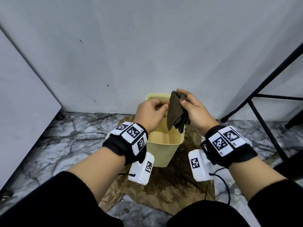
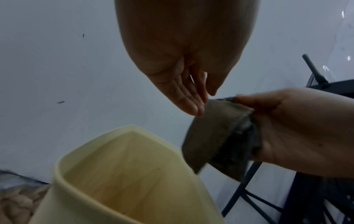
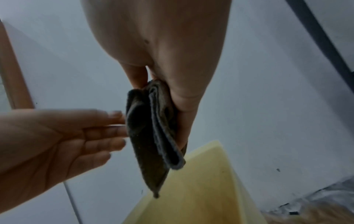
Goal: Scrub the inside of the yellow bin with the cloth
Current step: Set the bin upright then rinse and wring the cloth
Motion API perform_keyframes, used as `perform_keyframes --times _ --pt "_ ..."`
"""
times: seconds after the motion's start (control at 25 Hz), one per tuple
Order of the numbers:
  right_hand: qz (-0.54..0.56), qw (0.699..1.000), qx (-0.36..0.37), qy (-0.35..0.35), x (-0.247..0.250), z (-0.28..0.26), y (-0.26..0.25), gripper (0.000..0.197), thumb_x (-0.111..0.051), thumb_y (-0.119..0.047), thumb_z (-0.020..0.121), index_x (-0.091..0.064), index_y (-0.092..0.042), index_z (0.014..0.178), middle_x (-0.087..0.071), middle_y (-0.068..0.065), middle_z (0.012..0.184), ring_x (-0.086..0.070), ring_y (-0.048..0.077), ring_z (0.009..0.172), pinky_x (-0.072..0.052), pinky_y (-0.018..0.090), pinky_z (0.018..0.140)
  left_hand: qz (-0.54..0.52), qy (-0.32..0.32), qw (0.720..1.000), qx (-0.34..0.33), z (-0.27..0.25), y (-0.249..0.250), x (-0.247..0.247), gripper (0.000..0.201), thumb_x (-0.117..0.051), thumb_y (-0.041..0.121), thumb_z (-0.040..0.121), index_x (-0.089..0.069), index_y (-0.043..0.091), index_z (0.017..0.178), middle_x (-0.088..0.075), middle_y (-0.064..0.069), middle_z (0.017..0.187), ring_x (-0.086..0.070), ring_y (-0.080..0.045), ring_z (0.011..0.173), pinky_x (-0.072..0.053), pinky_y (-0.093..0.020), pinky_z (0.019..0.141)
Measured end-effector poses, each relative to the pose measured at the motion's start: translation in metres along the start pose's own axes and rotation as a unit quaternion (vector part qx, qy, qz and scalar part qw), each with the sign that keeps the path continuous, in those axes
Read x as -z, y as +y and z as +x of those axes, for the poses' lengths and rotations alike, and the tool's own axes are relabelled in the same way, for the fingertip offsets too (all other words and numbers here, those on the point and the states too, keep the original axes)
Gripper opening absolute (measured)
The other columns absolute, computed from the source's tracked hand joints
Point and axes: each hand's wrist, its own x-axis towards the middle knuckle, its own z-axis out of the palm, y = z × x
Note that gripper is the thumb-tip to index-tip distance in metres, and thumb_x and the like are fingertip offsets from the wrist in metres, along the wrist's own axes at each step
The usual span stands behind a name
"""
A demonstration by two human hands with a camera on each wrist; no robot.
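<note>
The pale yellow bin (image 1: 161, 154) stands upright on the floor against the wall, and its inside (image 2: 134, 166) shows brownish staining. My right hand (image 1: 195, 110) pinches a dark, folded cloth (image 1: 176, 112) between thumb and fingers, and the cloth hangs over the bin's mouth. Seen from the right wrist, the cloth (image 3: 149, 128) tapers to a point just above the bin (image 3: 201, 189). My left hand (image 1: 152, 112) hovers over the bin's left side. Its straight fingers (image 3: 107, 130) reach the cloth's edge, and the hand holds nothing.
The bin sits on a crumpled brown sheet (image 1: 164, 190) with dark wet patches, spread over a marble-patterned floor (image 1: 65, 145). A black metal frame (image 1: 265, 102) stands on the right, and a grey panel (image 1: 24, 112) leans on the left. A grey wall (image 1: 147, 46) rises close behind.
</note>
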Motion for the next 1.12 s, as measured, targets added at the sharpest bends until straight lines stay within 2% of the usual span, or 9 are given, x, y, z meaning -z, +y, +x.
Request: perform_keyframes --times 0.12,0.24,0.36,0.56,0.68,0.8,0.92,1.0,1.12 --pt "0.066 0.998 -0.013 0.003 -0.021 0.012 -0.017 0.026 -0.033 -0.012 0.095 -0.05 -0.024 0.11 -0.057 0.007 0.112 -0.056 0.023 0.102 -0.047 0.04 0.094 -0.028 0.026 0.999 -0.006 0.001 0.003 0.005 0.022 -0.062 0.022 0.082 -0.068 0.017 0.103 -0.072 -0.008 0.091 -0.068 -0.019 0.085 -0.055 -0.039 0.086" --pt "0.105 0.993 -0.052 0.018 -0.033 0.018 -0.025 0.017 -0.034 -0.017 0.095 -0.05 -0.021 0.092 -0.057 0.014 0.105 -0.056 0.028 0.099 -0.045 0.052 0.098 -0.058 0.046 0.997 0.005 0.002 0.005 0.012 0.028 -0.065 0.023 0.08 -0.067 0.014 0.106 -0.073 -0.009 0.094 -0.068 -0.018 0.086 -0.053 -0.035 0.089" --pt "0.091 0.993 -0.066 0.022 -0.036 0.019 -0.02 0.01 -0.047 -0.034 0.09 -0.047 -0.024 0.09 -0.062 0.008 0.101 -0.063 0.029 0.099 -0.049 0.054 0.093 -0.054 0.022 0.998 0.001 0.001 0.006 0.016 0.036 -0.072 0.032 0.073 -0.066 0.018 0.106 -0.072 0.0 0.09 -0.067 -0.009 0.084 -0.053 -0.022 0.08" --pt "0.088 0.994 -0.047 0.044 -0.037 0.021 -0.011 0.002 -0.049 -0.021 0.09 -0.048 -0.022 0.088 -0.064 0.01 0.097 -0.063 0.034 0.1 -0.048 0.057 0.092 -0.027 0.027 0.999 -0.015 0.005 0.003 0.016 0.032 -0.074 0.023 0.071 -0.068 0.019 0.102 -0.07 0.005 0.085 -0.063 0.001 0.074 -0.047 -0.004 0.065" --pt "0.059 0.997 -0.035 0.032 -0.036 0.02 -0.009 0.012 -0.045 -0.014 0.091 -0.051 -0.02 0.082 -0.062 0.01 0.091 -0.061 0.029 0.092 -0.048 0.051 0.089 -0.019 0.043 0.999 -0.022 0.007 -0.002 0.02 0.023 -0.066 0.015 0.077 -0.07 0.016 0.099 -0.07 0.003 0.087 -0.061 0.002 0.072 -0.048 -0.005 0.07" --pt "-0.013 1.0 -0.007 0.026 -0.031 0.016 -0.007 0.016 -0.046 -0.013 0.09 -0.057 -0.021 0.081 -0.062 0.001 0.083 -0.059 0.019 0.084 -0.047 0.038 0.082 -0.017 0.034 0.999 -0.021 0.007 -0.008 0.024 0.019 -0.062 0.012 0.078 -0.072 0.017 0.093 -0.069 0.004 0.083 -0.066 -0.01 0.081 -0.052 -0.022 0.081" --pt "-0.127 0.991 0.019 0.035 -0.021 0.012 -0.005 0.014 -0.049 -0.015 0.088 -0.062 -0.019 0.093 -0.062 0.002 0.092 -0.059 0.019 0.092 -0.048 0.034 0.084 -0.009 0.032 0.999 -0.024 0.008 -0.012 0.028 0.017 -0.061 0.011 0.078 -0.072 0.019 0.088 -0.068 0.006 0.08 -0.065 -0.009 0.08 -0.051 -0.018 0.078" --pt "-0.249 0.966 0.048 0.053 -0.012 0.011 -0.006 0.02 -0.05 -0.016 0.087 -0.062 -0.015 0.103 -0.056 0.001 0.099 -0.054 0.017 0.092 -0.041 0.028 0.081 -0.01 0.046 0.999 -0.018 0.01 -0.015 0.032 0.016 -0.06 0.011 0.077 -0.07 0.021 0.084 -0.066 0.01 0.076 -0.062 -0.005 0.075 -0.049 -0.013 0.073" --pt "-0.367 0.924 0.082 0.068 0.0 0.008 -0.01 0.025 -0.048 -0.014 0.086 -0.062 -0.012 0.107 -0.053 0.002 0.097 -0.047 0.015 0.087 -0.034 0.023 0.079 -0.026 0.056 0.998 -0.01 0.011 -0.017 0.038 0.016 -0.059 0.01 0.076 -0.069 0.022 0.081 -0.066 0.008 0.077 -0.063 -0.011 0.079 -0.051 -0.02 0.076"
